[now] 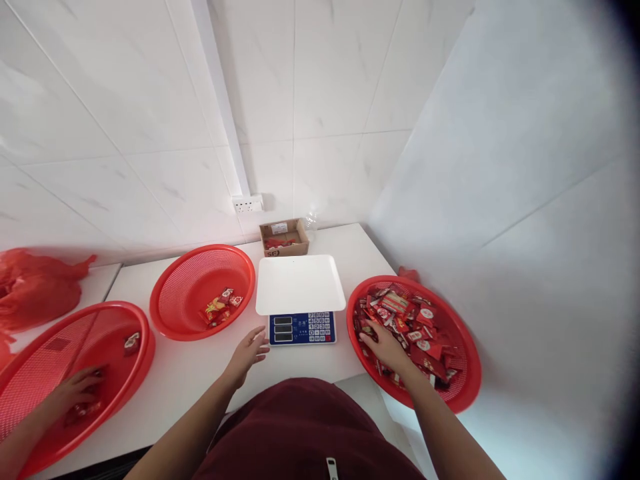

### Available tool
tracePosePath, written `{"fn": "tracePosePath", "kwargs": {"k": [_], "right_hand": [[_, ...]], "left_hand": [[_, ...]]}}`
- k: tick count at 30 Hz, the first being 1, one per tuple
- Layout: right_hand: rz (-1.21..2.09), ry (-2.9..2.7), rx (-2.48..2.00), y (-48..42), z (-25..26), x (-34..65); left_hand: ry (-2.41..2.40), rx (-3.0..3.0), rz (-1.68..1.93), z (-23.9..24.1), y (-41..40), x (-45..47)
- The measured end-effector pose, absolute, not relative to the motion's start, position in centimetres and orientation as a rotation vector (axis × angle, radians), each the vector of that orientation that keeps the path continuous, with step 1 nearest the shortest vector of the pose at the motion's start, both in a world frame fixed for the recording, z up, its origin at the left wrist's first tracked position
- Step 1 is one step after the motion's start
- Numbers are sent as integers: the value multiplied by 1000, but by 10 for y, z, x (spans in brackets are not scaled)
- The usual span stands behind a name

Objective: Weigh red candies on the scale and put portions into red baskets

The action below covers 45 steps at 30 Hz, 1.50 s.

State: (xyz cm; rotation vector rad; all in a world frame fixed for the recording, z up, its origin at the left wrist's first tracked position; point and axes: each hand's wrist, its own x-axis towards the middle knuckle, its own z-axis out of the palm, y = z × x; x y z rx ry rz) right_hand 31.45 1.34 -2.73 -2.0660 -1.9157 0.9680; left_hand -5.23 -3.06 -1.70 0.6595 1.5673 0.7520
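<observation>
- Three red baskets: lower-left basket (148, 348), middle basket (183, 287), right basket (471, 379).
- One scale (300, 288), centre.
- One cardboard box (283, 239), upper centre.
- One red bag (35, 288), left edge.
- Three hands: left hand (249, 353), right hand (385, 347), co-worker's hand (75, 390).

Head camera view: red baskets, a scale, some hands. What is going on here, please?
A person is at a white table. Their right hand reaches into the right basket, among its many red packets; whether it grips one cannot be seen. Their left hand lies open on the table beside the scale. The middle basket holds a few packets. Another person's hand is in the left basket.
</observation>
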Motion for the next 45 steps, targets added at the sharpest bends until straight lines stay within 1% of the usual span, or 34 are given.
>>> {"fn": "tracePosePath", "kwargs": {"k": [5, 7, 11, 15, 18, 22, 25, 28, 33, 35, 38, 41, 45], "right_hand": [[747, -2288, -2364, 29, -57, 303], [640, -2367, -2391, 24, -67, 303], [515, -2475, -2219, 15, -71, 321], [629, -2545, -2054, 12, -68, 340], [668, -2563, -2040, 13, -78, 341], [546, -2590, -2026, 18, -100, 334], [480, -2575, -1990, 24, -105, 333], [509, -2554, -1986, 31, -98, 334], [727, -2498, -2078, 40, -82, 329], [765, -2459, -2095, 42, -79, 326], [785, -2389, -2078, 44, -82, 324], [879, -2275, -2009, 45, -90, 331], [951, -1930, -1935, 44, -102, 348]], "left_hand": [[1539, 759, 613, -5, -38, -26], [1543, 807, 583, -1, -36, -16], [1561, 872, 557, 0, -31, -1], [1597, 871, 529, -4, -29, 10], [1613, 878, 482, -6, -29, 21], [1598, 900, 442, -8, -29, 37], [1597, 902, 435, -10, -30, 46], [1622, 899, 423, -14, -36, 51], [1667, 897, 382, -22, -53, 50], [1669, 906, 379, -24, -59, 47], [1679, 913, 363, -28, -63, 40], [1673, 942, 357, -29, -61, 31], [1642, 1011, 360, -26, -56, 9]]}}
